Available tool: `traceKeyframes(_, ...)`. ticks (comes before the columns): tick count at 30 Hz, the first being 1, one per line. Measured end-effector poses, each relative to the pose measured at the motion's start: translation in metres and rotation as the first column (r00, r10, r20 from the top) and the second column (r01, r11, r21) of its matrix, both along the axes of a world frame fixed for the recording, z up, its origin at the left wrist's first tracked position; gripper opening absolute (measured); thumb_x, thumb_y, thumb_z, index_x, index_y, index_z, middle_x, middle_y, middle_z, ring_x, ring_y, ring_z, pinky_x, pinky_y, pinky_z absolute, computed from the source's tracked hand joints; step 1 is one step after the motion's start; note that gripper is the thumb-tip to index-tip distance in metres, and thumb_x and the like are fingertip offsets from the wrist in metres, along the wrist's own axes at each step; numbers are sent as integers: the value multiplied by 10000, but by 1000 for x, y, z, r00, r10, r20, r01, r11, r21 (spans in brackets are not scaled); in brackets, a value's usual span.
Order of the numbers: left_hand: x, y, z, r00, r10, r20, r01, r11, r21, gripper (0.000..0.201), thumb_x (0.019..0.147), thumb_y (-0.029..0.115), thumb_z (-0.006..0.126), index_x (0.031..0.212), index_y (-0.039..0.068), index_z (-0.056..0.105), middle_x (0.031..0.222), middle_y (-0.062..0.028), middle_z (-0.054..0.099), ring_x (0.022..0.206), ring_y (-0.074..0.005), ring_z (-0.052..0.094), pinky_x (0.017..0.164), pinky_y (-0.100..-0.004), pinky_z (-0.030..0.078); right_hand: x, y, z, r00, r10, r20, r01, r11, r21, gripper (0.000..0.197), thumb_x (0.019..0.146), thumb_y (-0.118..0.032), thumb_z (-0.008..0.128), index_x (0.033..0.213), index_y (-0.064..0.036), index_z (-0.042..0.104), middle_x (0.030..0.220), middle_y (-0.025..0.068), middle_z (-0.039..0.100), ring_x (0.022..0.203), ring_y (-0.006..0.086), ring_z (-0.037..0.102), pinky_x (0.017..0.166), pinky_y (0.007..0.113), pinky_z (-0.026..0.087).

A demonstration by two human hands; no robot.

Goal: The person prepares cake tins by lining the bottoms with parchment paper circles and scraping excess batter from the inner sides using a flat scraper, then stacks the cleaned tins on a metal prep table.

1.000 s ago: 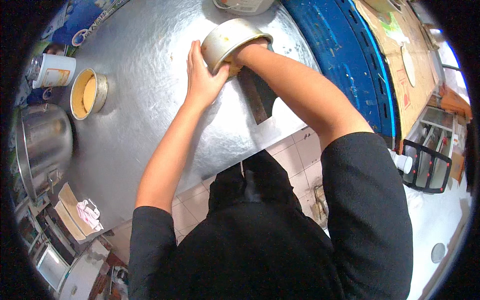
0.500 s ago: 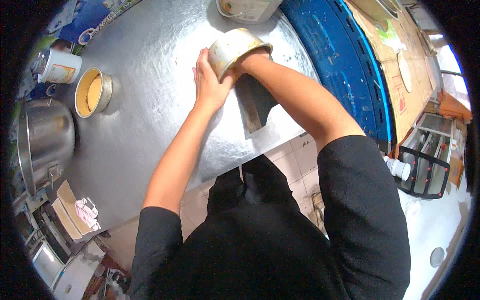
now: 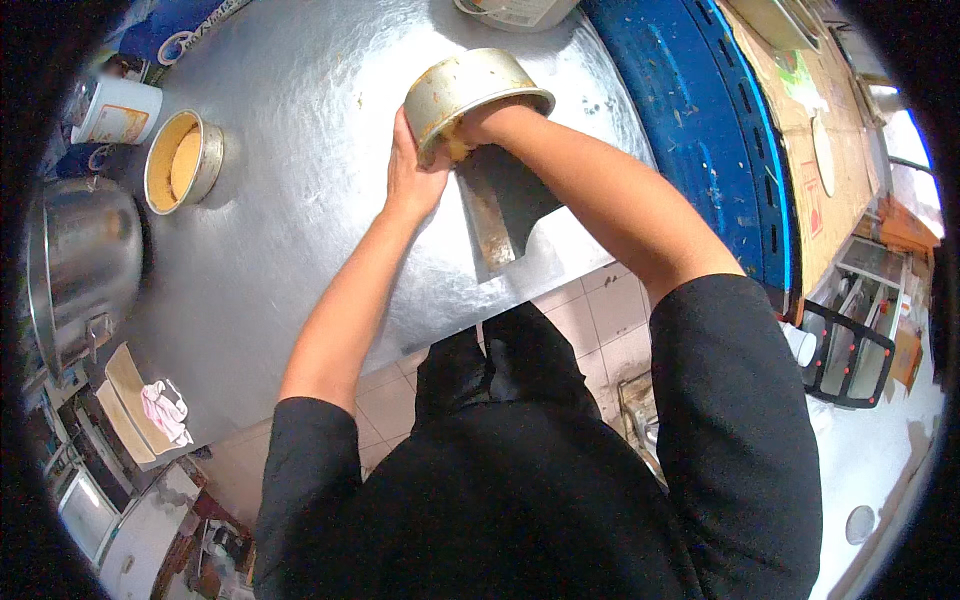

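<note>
Your round metal tin (image 3: 475, 82) is up at 12 o'clock — dull silver, yellow-stained on the outside, tipped so its mouth faces down toward 5 o'clock. Some yellow cakey stuff (image 3: 457, 145) is poking out at its 7 o'clock rim — can't see how much is inside tho.

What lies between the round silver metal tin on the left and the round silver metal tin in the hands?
In the head view: shiny silver metal tabletop, then the left hand gripping the held tin on its left side.
</note>
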State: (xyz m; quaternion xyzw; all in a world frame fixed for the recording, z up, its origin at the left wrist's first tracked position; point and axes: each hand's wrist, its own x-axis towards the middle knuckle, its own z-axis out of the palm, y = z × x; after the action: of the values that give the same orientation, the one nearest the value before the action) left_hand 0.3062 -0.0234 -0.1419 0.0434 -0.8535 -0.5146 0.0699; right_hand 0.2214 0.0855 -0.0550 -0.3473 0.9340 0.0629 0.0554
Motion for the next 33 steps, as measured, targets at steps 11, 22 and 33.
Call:
traceKeyframes(11, -20, 15, -13, 872, 246, -423, -209, 969, 131, 667, 727, -51, 500, 1342, 6, 251, 1242, -223, 421, 1129, -339, 439, 981, -382, 342, -6, -3, 16, 996, -37, 75, 31, 996, 79, 517, 675, -479, 617, 1103, -190, 607, 1179, 89, 572, 1079, 259, 545, 906, 377, 426)
traceKeyframes(22, -37, 10, 50, 926, -22, -377, -54, 981, -189, 837, 619, 76, 644, 1351, 19, 242, 1197, -212, 417, 1107, -355, 410, 1007, -398, 301, -26, -3, 7, 969, -39, 245, 46, 999, -22, 425, 692, -331, 651, 1073, -144, 624, 1117, 100, 601, 1070, 264, 546, 913, 384, 410)
traceKeyframes(33, -4, 17, 39, 940, -16, -340, -2, 999, -53, 777, 704, 61, 661, 1351, 20, 233, 1221, -206, 376, 1145, -342, 389, 1002, -394, 307, -11, 26, -26, 919, -72, 387, 105, 992, -65, 488, 784, -322, 605, 1236, -160, 518, 1261, 98, 507, 1137, 265, 484, 974, 362, 352)
